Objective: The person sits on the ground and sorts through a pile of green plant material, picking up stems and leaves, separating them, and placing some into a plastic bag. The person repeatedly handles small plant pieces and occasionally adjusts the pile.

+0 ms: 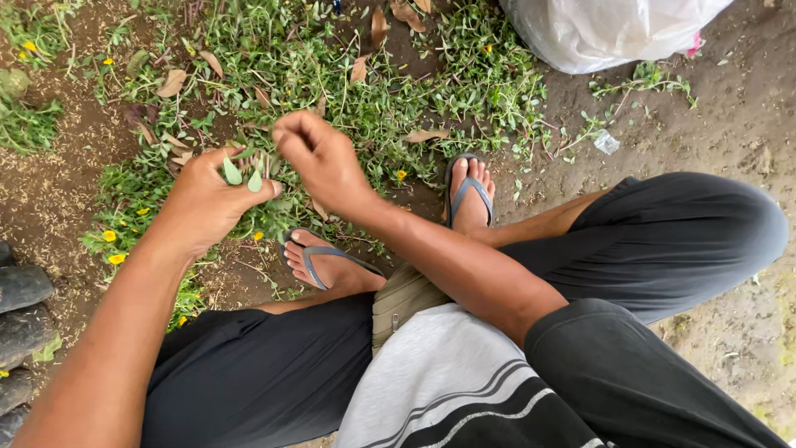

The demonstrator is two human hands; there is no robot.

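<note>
My left hand (203,199) is closed around a small bunch of green leafy sprigs (242,170), whose leaves stick up between thumb and fingers. My right hand (322,158) hovers just to its right over the weed patch (365,91), fingers curled in with the fingertips pinched together; whether they hold a stem I cannot tell. Both hands are above low green plants with small yellow flowers (110,236). I squat with my feet in grey flip-flops (327,257) just in front of the plants.
A white plastic sack (597,29) lies at the top right on bare earth. Dry brown leaves (172,83) are scattered among the weeds. Dark stones (21,286) line the left edge. A scrap of clear plastic (606,142) lies on the soil.
</note>
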